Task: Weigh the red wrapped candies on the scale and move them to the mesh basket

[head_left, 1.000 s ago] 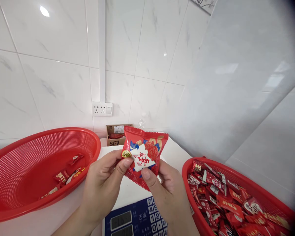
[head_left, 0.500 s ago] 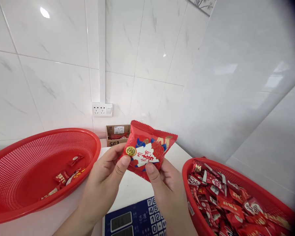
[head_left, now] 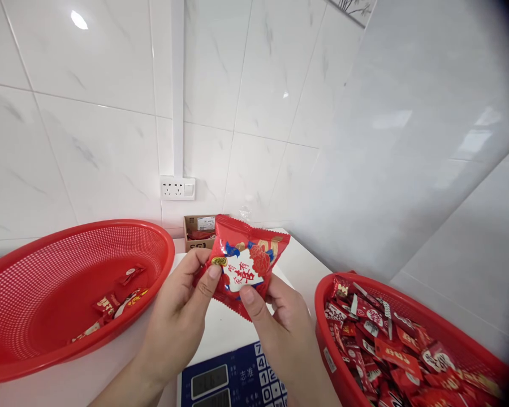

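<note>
A red candy packet [head_left: 261, 260] with a white label, blue and red flower print and crimped edges is held up between both hands. My left hand [head_left: 176, 316] pinches its left side, the thumb lying near a small gold emblem. On the lower right edge, my right hand [head_left: 280, 333] grips the packet with its thumb on the front. What the packet holds inside cannot be seen. Below the hands lies a blue digital scale [head_left: 233, 381] with a display and number keys, partly covered by my right hand.
To the left stands a red perforated basket [head_left: 89, 237] with several wrapped sweets [head_left: 106, 305] in it. Another red basket [head_left: 320, 299] at the right is heaped with wrapped sweets [head_left: 394, 350]. A small cardboard box [head_left: 194, 245] sits by the tiled wall, below a power socket [head_left: 177, 188].
Both hands have shifted the packet slightly left and down, and its face has tilted a little. The grip of each hand stays the same.
</note>
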`<state>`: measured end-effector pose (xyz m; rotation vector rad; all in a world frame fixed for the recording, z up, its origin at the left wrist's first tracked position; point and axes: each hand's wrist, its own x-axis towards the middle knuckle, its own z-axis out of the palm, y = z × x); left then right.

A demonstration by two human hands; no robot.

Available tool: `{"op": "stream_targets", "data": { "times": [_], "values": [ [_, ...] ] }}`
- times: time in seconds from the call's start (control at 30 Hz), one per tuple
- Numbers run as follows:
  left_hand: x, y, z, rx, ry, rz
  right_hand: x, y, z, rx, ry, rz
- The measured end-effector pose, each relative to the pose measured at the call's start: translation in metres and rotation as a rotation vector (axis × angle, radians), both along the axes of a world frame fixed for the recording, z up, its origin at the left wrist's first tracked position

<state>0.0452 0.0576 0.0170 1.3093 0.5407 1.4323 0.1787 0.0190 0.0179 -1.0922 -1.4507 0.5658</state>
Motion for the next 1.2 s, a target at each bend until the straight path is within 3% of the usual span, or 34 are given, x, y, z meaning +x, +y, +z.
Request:
{"op": "stream_targets", "data": {
  "times": [0.17,0.3,0.43,0.7,0.9,1.03,1.2],
  "values": [
    [-0.002,-0.001,0.000,0.018,0.026,-0.008,0.001,0.002,-0.005,0.077,0.069,0.013],
    [0.003,0.000,0.001,0.008,0.053,0.054,0.003,0.005,-0.009,0.049,0.165,-0.012],
    [0.001,0.003,0.000,0.046,0.178,0.007,0.004,0.004,-0.008,0.048,0.229,0.002],
    [-0.003,0.009,-0.005,0.018,0.061,-0.173,0.007,0.005,-0.003,-0.042,0.090,0.113],
    [0.000,0.007,0.001,0.049,0.133,-0.108,0.005,0.005,-0.007,0.030,0.085,0.060],
    [0.001,0.006,0.003,0.091,0.166,-0.249,0.003,0.006,-0.006,-0.019,0.095,0.070],
    [-0.003,0.010,-0.002,0.010,0.156,-0.254,0.012,0.008,-0.005,-0.022,0.074,0.143]
  ]
}}
